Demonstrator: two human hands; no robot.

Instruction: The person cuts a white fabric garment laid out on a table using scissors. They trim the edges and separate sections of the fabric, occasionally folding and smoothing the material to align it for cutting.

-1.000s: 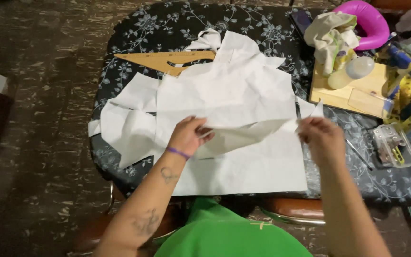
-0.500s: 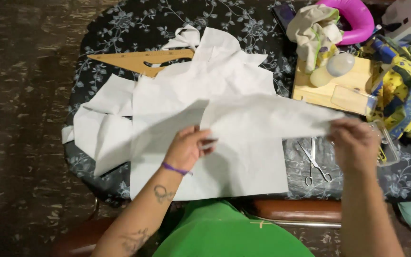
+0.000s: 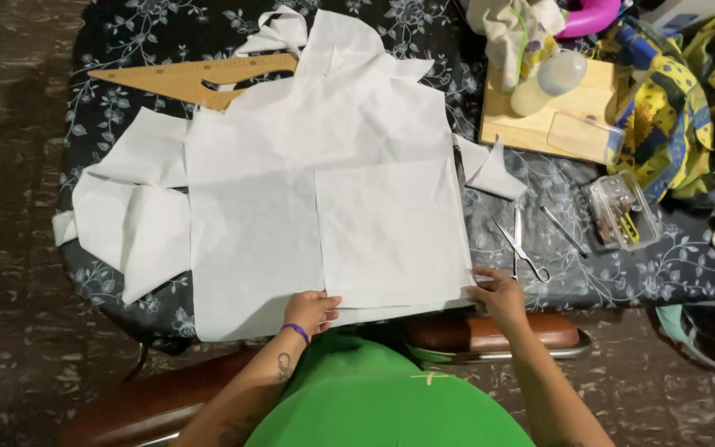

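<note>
A square white fabric piece (image 3: 391, 232) lies flat on top of a larger white sheet (image 3: 291, 165) on the table with the dark floral cloth (image 3: 109, 273). My left hand (image 3: 309, 311) pinches the square's near left corner at the table's front edge. My right hand (image 3: 498, 295) holds its near right corner. Both hands keep the piece spread flat. Scissors (image 3: 523, 248) lie just beyond my right hand.
More white fabric pieces (image 3: 130, 219) overlap at the left. A wooden triangular ruler (image 3: 184, 79) lies at the back left. A wooden board (image 3: 560, 116) with a bottle, a clear plastic box (image 3: 618, 211), a thin metal tool (image 3: 563, 230) and yellow-blue patterned cloth (image 3: 688, 124) crowd the right side.
The fabric piece was held up and stretched between my hands; now it lies flat on the larger sheet, with both hands drawn back to its near corners.
</note>
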